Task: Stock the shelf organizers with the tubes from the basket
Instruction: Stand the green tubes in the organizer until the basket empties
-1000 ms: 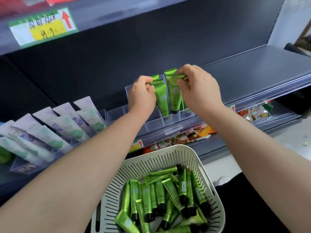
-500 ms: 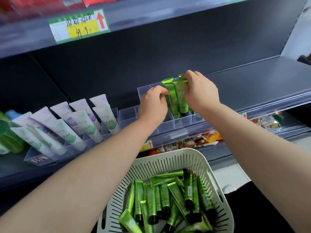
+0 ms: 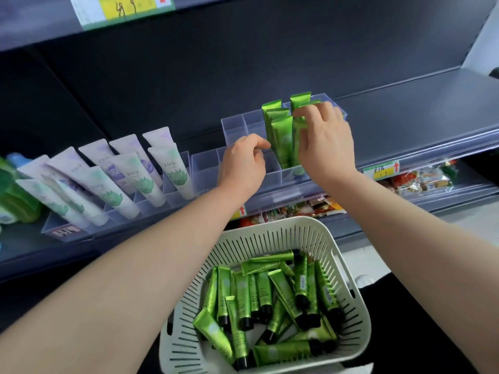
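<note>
A clear divided organizer [image 3: 234, 128] stands on the dark shelf. Three green tubes [image 3: 280, 139] stand upright in one of its columns. My right hand [image 3: 325, 147] reaches over the column to the right and pinches the top of another green tube [image 3: 296, 136] standing there. My left hand [image 3: 243, 164] hovers just left of the standing tubes, fingers curled, with nothing in it. Below my arms sits a white slotted basket [image 3: 270, 225] with several green, black-capped tubes [image 3: 270, 298] lying loose in it.
Left of the organizer, several white and purple tubes [image 3: 127, 179] lean in another clear organizer. Green bottles [image 3: 16, 195] stand at the far left. Packaged snacks [image 3: 421, 180] fill the shelf below, behind a price label [image 3: 380, 170]. The organizer compartments in front of my left hand hold nothing.
My left hand has let go of its green tube, which now stands in the organizer, and has drawn back to the left. My right hand still works at the right column. The view has shifted.
</note>
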`<state>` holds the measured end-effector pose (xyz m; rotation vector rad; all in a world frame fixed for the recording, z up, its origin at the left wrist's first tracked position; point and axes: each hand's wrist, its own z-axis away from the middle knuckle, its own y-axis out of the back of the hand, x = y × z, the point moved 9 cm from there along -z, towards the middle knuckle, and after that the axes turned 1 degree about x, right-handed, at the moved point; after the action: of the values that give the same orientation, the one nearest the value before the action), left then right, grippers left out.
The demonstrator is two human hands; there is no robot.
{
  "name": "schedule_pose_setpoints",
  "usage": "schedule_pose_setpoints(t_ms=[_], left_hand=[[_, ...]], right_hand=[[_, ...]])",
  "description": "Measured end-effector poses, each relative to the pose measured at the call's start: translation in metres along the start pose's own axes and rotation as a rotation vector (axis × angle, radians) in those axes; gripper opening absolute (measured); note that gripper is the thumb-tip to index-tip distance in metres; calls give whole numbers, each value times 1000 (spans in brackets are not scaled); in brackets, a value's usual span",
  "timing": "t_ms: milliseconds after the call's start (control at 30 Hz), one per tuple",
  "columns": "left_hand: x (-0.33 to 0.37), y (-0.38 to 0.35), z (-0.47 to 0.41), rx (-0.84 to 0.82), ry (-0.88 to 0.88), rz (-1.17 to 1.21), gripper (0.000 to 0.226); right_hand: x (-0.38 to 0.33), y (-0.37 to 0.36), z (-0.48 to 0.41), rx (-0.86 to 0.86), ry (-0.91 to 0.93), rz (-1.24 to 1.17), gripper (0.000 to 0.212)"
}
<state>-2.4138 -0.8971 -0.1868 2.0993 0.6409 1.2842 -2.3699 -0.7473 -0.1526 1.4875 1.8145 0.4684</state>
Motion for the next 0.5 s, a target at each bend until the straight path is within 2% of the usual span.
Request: schedule_pose_setpoints(t_ms=[67,133,300,367,500], left_hand=[[-5,-3,13,-2,-36,-41,27],[-13,-8,27,-14,-76,-56,26],[-50,-33,70,-174,-34,-133,29],[-71,-47,91,-266,14,-172,30],[-119,-70,134,-443,215,-212,28]], right_hand=[[-8,7,22,77,38,-25,35],[-15,3,48,73,76,-61,32],[-14,-40,113,-142,51,-101,28],[-5,-68,137,-327,-32,-100,29],[20,-126,202,-861,-216,-21,36]])
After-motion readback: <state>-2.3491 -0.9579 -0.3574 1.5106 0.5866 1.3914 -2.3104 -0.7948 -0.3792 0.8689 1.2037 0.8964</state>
